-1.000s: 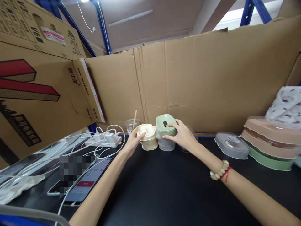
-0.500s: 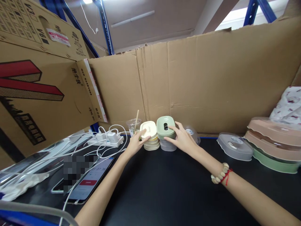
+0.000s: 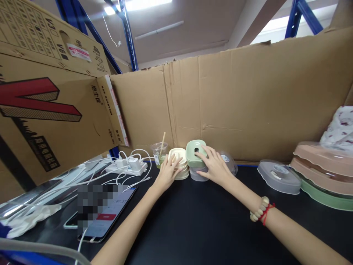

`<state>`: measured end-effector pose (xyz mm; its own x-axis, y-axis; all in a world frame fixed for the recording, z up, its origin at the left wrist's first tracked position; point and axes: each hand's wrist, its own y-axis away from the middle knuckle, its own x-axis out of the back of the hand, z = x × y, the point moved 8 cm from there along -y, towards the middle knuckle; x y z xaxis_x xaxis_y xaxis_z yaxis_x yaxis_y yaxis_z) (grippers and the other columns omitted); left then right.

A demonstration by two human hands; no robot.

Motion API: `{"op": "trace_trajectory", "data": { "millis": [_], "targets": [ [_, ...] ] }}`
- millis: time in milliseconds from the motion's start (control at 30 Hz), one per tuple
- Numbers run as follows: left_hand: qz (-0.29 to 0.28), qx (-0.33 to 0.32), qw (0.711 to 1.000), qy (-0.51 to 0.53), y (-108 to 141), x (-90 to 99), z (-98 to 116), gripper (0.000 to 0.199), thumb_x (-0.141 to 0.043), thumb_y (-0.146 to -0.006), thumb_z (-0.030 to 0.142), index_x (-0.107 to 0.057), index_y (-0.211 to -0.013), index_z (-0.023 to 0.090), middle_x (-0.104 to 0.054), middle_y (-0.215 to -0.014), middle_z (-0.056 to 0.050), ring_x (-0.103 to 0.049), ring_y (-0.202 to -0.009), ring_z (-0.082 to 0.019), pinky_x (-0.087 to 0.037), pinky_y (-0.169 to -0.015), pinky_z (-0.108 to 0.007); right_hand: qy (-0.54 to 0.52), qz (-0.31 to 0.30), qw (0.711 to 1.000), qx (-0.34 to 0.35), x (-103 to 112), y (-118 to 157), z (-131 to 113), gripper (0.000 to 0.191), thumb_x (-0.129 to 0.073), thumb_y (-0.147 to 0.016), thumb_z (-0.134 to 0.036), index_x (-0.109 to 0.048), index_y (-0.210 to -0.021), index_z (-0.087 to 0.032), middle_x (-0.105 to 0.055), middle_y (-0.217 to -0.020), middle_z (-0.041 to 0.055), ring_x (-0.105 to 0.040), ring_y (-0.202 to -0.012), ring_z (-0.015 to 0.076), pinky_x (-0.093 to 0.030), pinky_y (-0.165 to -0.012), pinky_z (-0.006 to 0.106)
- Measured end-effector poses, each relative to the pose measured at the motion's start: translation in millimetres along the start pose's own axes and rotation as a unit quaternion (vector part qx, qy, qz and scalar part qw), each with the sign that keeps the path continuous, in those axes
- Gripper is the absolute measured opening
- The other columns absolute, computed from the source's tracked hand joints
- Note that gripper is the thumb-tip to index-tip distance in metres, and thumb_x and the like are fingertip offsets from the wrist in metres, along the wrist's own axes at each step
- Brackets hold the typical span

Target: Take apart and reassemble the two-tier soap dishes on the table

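My left hand [image 3: 166, 172] rests against a short stack of cream, square-cornered containers [image 3: 177, 151], fingers spread over its top and front. Beside that stack stands a pale green container or lid [image 3: 193, 143] with a dark oval opening in its top, sitting on translucent grey pieces [image 3: 198, 176]. My right hand [image 3: 216, 165] reaches in from the right. Its fingers lie over the green top near the opening, and its thumb is lower, at the grey pieces. Both hands have their fingers apart. The fingers partly cover both stacks.
A clear cup [image 3: 159, 151] with a straw stands behind the left hand. At left are a power strip [image 3: 125, 168] with white cables and phones [image 3: 116, 211]. Grey, pink and green trays [image 3: 322, 173] sit at right. Cardboard [image 3: 248, 106] walls the back.
My left hand's fingers have moved right and further over the cream stack. My right hand's fingers have shifted across the green top, its thumb lower. The camera view has shifted slightly.
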<state>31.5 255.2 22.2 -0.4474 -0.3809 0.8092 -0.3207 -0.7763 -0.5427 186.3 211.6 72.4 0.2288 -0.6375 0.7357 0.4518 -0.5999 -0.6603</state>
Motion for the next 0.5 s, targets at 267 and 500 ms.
{"op": "trace_trajectory", "data": {
  "millis": [267,500],
  "targets": [
    [0.002,-0.108,0.993,-0.054,4.3,-4.4,22.2,0.028,-0.044,-0.090,0.027,-0.054,-0.114,0.017,-0.038,-0.135,-0.013,-0.022,-0.132,-0.028,-0.024,-0.106,-0.049,-0.058,0.007,0.998,0.016,-14.9,3.0,-1.3,0.041,-0.063,-0.074,-0.021,-0.057,-0.114,-0.019,-0.051,-0.125,0.0122,-0.027,-0.131,0.0332,-0.043,-0.094,0.046],
    [0.021,-0.087,0.995,-0.037,7.0,3.7,33.3,0.042,-0.037,-0.092,0.033,-0.040,-0.129,0.013,-0.033,-0.139,-0.014,-0.012,-0.135,-0.024,-0.013,-0.110,-0.047,-0.101,-0.009,0.992,-0.081,-10.0,2.4,10.7,0.037,-0.063,-0.073,-0.028,-0.059,-0.110,-0.021,-0.050,-0.124,0.0112,-0.052,-0.111,0.0308,-0.040,-0.094,0.053]
  ]
}}
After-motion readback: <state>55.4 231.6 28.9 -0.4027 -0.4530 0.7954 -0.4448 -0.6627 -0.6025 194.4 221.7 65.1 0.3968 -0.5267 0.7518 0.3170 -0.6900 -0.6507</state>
